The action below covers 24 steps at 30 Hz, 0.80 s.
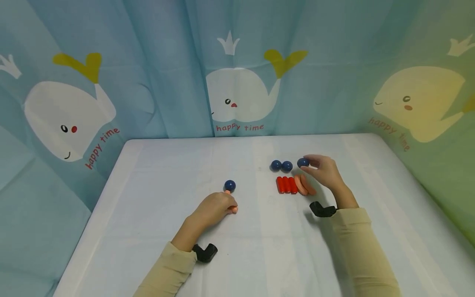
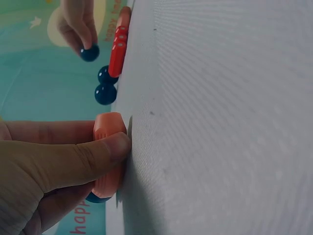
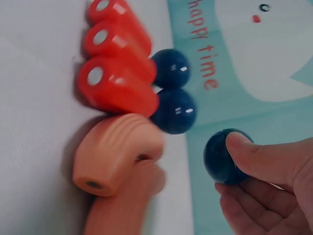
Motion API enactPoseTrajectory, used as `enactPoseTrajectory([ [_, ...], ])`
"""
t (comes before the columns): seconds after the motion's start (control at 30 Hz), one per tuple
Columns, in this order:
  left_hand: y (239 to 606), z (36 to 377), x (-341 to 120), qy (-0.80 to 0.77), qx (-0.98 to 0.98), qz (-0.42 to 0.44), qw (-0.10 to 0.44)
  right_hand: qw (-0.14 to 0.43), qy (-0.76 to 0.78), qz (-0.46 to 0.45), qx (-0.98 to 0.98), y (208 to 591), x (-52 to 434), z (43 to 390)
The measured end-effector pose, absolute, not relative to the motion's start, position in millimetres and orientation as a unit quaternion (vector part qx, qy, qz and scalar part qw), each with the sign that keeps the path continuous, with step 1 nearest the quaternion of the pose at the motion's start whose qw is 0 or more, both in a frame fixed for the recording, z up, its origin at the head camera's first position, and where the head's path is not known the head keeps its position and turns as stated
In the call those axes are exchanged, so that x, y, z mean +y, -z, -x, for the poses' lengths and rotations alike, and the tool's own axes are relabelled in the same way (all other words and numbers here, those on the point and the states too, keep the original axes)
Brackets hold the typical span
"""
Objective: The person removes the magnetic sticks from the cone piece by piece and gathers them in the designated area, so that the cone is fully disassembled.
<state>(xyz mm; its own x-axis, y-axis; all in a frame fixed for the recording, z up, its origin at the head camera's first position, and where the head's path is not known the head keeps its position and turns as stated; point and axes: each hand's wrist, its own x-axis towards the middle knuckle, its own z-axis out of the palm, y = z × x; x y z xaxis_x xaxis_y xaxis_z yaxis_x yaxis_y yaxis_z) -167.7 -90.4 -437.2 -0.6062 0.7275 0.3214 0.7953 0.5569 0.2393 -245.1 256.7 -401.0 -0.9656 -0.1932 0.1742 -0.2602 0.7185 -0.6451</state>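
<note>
While right hand [image 1: 324, 171] pinches blue ball [image 1: 303, 162], table edge [image 1: 426, 194] well apart.

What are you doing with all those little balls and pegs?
A person sits at a white table. The right hand pinches a dark blue ball beside two more blue balls. The left hand grips a light orange peg, with another blue ball near it. Three red pegs lie in a row.
</note>
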Motion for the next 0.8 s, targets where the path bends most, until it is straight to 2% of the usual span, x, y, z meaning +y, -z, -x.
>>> enactPoseTrajectory([
  [0.37, 434.7, 167.7, -89.8, 0.184, -0.878, 0.433, 0.083, -0.025, -0.323, -0.079, -0.943, 421.0, 257.5, 267.0],
  [0.8, 436.4, 167.1, -90.1, 0.179, -0.882, 0.427, 0.089, -0.056, -0.325, -0.058, -0.942, 420.7, 252.8, 265.8],
])
